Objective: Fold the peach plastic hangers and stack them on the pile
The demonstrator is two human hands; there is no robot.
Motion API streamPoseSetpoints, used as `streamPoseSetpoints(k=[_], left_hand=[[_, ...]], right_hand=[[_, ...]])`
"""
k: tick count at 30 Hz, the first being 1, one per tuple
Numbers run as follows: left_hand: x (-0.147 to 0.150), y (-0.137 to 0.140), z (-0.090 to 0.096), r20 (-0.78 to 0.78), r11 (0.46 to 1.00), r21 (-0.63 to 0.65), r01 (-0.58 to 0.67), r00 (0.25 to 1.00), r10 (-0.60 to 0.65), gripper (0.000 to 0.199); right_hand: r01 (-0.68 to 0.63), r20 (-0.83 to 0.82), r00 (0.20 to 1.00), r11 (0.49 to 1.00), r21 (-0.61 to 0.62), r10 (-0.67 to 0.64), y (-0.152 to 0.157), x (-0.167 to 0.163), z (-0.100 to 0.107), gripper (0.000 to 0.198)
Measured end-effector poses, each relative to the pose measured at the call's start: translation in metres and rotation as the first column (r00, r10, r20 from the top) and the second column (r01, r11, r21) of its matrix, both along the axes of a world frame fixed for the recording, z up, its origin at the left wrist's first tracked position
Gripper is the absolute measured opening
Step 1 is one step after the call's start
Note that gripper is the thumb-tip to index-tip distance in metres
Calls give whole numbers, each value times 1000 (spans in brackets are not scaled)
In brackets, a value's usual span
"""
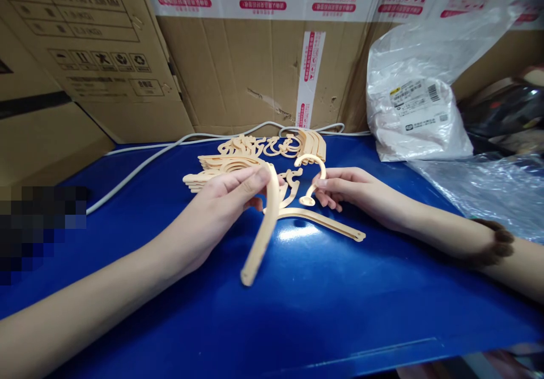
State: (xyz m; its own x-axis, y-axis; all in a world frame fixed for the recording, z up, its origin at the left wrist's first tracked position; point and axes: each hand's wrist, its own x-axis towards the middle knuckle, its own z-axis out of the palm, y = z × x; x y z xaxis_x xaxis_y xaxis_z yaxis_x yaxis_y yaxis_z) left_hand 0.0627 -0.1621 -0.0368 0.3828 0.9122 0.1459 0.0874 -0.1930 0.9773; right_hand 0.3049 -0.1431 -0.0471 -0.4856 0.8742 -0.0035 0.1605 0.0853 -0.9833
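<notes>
My left hand point(238, 189) pinches one end of a curved beige hanger arm point(266, 226), which slants down toward me above the blue table. In my right hand point(346, 186), between thumb and fingers, is a beige hanger hook point(323, 169) with a small round base at its lower end. Between and just below the hands, another hanger arm point(323, 220) points out to the right. A second hook point(291, 189) shows behind it, partly hidden. Farther back lie stacked hanger arms point(229, 162), a pile of hooks point(242, 145) and more arms point(313, 144).
Cardboard boxes point(238, 50) with printed tape stand along the back of the blue table point(297, 305). A white cable point(140, 175) runs along the rear and left. A plastic bag point(419, 101) with a label stands at the back right, near clear plastic film point(488, 189).
</notes>
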Motion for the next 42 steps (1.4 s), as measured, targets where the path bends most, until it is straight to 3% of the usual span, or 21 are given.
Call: streamPoseSetpoints(k=[4, 6, 7, 8, 9, 10, 11, 12, 14, 16, 19, 23, 27, 35, 39, 42], left_hand=[[3, -7, 8, -59, 999, -50, 13, 998, -16, 38], [2, -12, 9, -247, 993, 114, 31, 969, -2, 42], [1, -16, 8, -360, 958, 282, 60, 932, 48, 43], [0, -19, 7, -463, 873, 472, 122, 877, 128, 42], [-2, -21, 5, -518, 745, 638, 196, 825, 227, 40], [-3, -23, 2, -541, 612, 742, 273, 783, 307, 38], [-4, -25, 0, -553, 515, 790, 334, 750, 362, 37], [-4, -25, -1, -560, 452, 809, 375, 727, 398, 36], [-4, -24, -2, -584, 401, 807, 434, 684, 436, 33], [-2, -21, -1, -621, 394, 784, 481, 626, 472, 28], [0, -15, -1, -665, 425, 747, 512, 548, 508, 14], [-1, -10, -3, -687, 450, 726, 520, 512, 516, 11], [-3, -11, -5, -681, 438, 732, 522, 542, 492, 19], [3, -18, -6, -702, 570, 695, 438, 586, 405, 22], [2, -17, -7, -706, 582, 691, 429, 574, 415, 24], [1, -17, -7, -685, 581, 703, 411, 610, 398, 27]], right_hand=[[-7, 3, 1000, 1000, 3, 7, 0, 0, 1, 27], [-6, 7, 1000, 1000, -4, 6, 0, 0, 1, 26], [-4, 12, 1000, 1000, -5, 4, 0, -1, 1, 26], [-4, 17, 1000, 1000, -6, 4, 0, -1, 2, 27], [-3, 22, 1000, 1000, -7, 4, 0, -1, 2, 27], [-3, 25, 1000, 1000, -7, 4, 0, -1, 2, 27], [-4, 25, 1000, 1000, -8, 4, 0, -1, 2, 27], [-5, 24, 1000, 1000, -8, 5, 1, -1, 2, 27], [-9, 23, 1000, 1000, -9, 9, 1, 0, 2, 26], [-13, 24, 1000, 1000, -7, 13, 0, 0, 2, 26], [-15, 25, 1000, 1000, -3, 15, 0, 0, 1, 27], [-16, 26, 1000, 1000, -10, 16, 0, 1, 1, 27], [-8, 20, 1000, 1000, -15, 8, 0, 0, 1, 28], [23, 34, 999, 1000, -20, -22, -4, -3, 6, 32], [5, 14, 1000, 1000, -14, -5, -2, -2, 4, 28], [2, 9, 1000, 1000, -11, -2, -1, -1, 2, 26]])
